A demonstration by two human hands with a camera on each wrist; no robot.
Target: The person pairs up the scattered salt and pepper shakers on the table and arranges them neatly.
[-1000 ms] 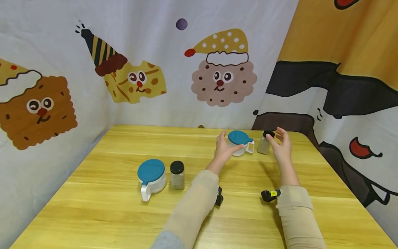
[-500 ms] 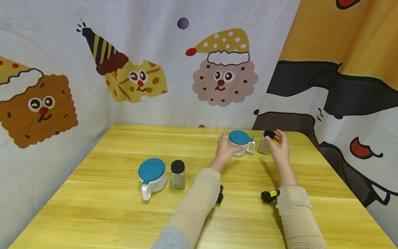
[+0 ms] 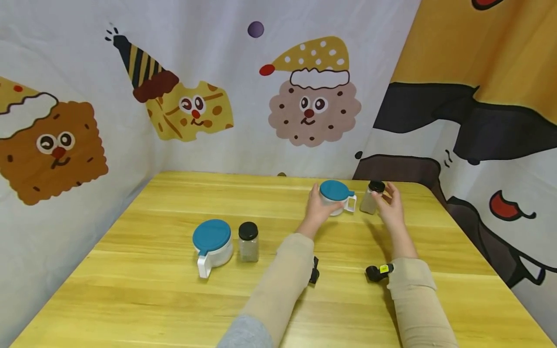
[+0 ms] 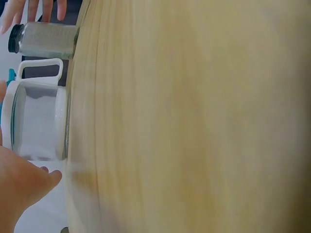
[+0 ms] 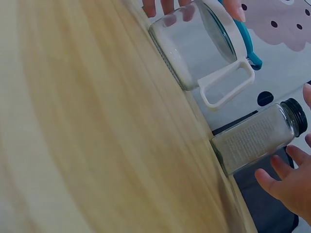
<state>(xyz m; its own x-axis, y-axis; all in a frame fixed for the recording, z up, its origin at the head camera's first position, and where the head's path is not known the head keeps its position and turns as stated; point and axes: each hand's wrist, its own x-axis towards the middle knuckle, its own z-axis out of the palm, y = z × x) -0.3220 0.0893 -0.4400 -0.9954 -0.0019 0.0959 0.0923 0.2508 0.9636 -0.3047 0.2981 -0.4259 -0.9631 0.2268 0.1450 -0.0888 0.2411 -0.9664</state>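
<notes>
At the table's back right, my left hand (image 3: 319,208) curves round a glass jar (image 3: 337,207) with a blue lid and white side handle. The left thumb lies across its front, with the fingers at its left side in the right wrist view. Just right of the jar stands an upright square glass bottle (image 3: 369,202) with a black cap. My right hand (image 3: 391,208) is spread around the bottle's right side. In the right wrist view, the fingertips (image 5: 272,179) are close to the bottle (image 5: 257,136), with small gaps; contact near the cap is unclear.
Nearer on the left stand a second blue-lidded jar (image 3: 213,246) with its handle towards me, and another black-capped bottle (image 3: 248,242). The wooden table (image 3: 152,299) ends at a printed curtain (image 3: 252,121) behind. Dark wrist cameras (image 3: 377,273) sit at both cuffs.
My left hand has moved slightly right and closed in around the jar. The right hand has narrowed slightly near the bottle. The jars and bottles have stayed put.
</notes>
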